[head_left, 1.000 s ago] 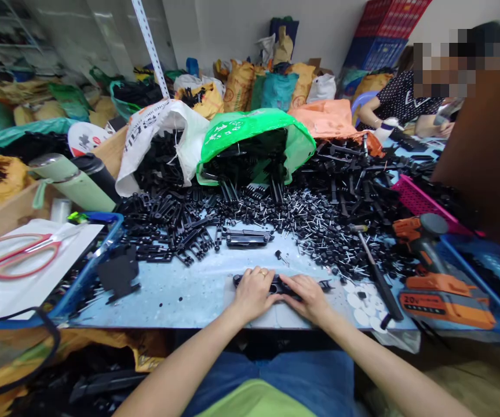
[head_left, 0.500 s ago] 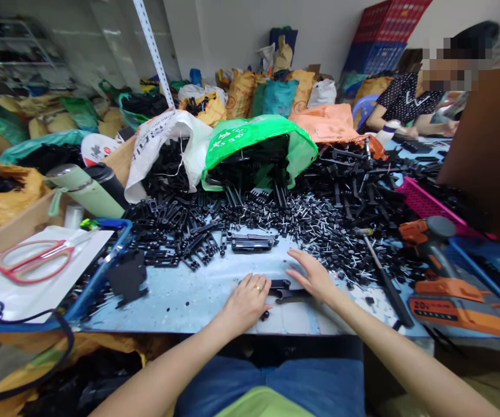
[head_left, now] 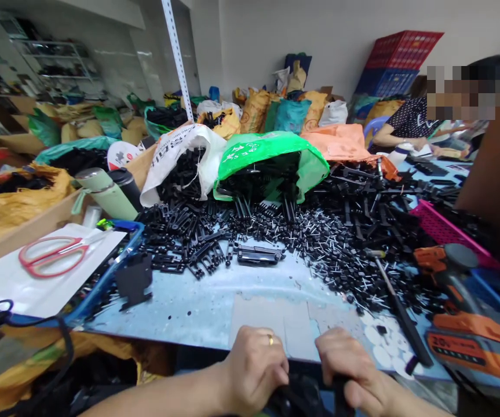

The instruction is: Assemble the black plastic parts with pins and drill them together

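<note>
Close to my body, just below the table's front edge, my left hand (head_left: 261,368) is closed around one side of a black plastic part (head_left: 304,394). My right hand (head_left: 347,368) grips its other side, fingers curled. The lower portion of this part is cut off by the picture's bottom edge, so its full shape cannot be made out. Beyond my hands, a folded black plastic assembly (head_left: 259,255) lies on the light blue table (head_left: 180,307). Grey sheet pieces (head_left: 271,318) cover the table's front edge.
Loose black pins (head_left: 332,249) and black bars (head_left: 175,231) are heaped behind. A green bag (head_left: 258,150) holds more parts. On the right lie a hammer (head_left: 401,313) and an orange power drill (head_left: 471,330); on the left, red scissors (head_left: 54,255). A co-worker (head_left: 406,124) sits far right.
Both hands have come back from the tabletop toward my body with a black part, closing on its sides. My view has turned slightly left and the scene sits lower.
</note>
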Motion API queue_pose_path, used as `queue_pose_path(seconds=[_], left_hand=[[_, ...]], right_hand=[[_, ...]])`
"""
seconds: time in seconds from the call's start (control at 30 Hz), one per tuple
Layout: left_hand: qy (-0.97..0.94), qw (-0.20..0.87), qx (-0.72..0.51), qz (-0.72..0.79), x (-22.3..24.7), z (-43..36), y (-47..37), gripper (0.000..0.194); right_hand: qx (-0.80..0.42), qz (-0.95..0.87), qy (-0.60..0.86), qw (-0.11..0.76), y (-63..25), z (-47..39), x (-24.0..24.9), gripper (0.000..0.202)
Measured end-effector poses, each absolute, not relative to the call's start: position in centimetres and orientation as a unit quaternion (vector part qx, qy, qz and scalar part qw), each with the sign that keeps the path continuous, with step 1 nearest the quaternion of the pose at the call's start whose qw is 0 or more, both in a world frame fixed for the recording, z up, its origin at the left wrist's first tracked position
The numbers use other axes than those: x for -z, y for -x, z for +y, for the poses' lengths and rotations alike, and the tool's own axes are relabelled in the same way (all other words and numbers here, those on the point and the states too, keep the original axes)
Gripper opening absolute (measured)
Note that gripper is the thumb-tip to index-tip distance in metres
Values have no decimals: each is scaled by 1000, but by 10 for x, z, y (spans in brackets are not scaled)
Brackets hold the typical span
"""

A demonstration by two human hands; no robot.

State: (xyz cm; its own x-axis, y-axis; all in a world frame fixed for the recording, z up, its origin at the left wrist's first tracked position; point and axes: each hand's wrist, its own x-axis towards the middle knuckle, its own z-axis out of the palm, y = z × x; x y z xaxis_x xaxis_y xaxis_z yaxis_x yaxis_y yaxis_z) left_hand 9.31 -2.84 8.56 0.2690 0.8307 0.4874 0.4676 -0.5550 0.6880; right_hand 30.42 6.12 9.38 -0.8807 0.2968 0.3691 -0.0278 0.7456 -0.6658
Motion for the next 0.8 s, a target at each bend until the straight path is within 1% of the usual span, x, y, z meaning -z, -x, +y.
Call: queue_pose_path(seconds=[0.07, 0.1, 0.2, 0.27, 0.33, 0.43, 0.47, 0.57, 0.67, 0.8], left_hand=[[-713, 234, -512, 417, -89, -40, -106, 60], [-683, 230, -548, 423, -86, -43, -114, 58], [-600, 183, -643, 439, -68, -41, -134, 57], [-605, 142, -652, 435, -54, -33, -137, 60], [-669, 88, -585, 449, -42, -20, -130, 68], [-748, 3, -395, 534, -25, 7, -103, 83], [-756, -13, -331, 564, -19, 18, -92, 85], [-754, -59, -192, 625, -2, 52, -67, 79], [-747, -101, -133, 643, 7, 85, -55, 73], [-719, -92, -123, 678, 0, 108, -48, 75]], right_hand=[[-416, -853, 108, 296, -289, 45, -83, 49], [-429, -824, 135, 345, -277, 38, -71, 47], [-395, -734, 200, 515, -237, 28, -22, 47], [-355, -716, 229, 556, -216, 36, 3, 41], [-321, -739, 255, 534, -208, 60, 13, 37], [-229, -796, 291, 479, -216, 127, 5, 32], [-194, -803, 309, 470, -219, 155, -1, 31], [-145, -801, 391, 431, -220, 234, -20, 27], [-147, -798, 441, 382, -202, 286, -35, 26], [-185, -781, 461, 379, -172, 310, -47, 32]])
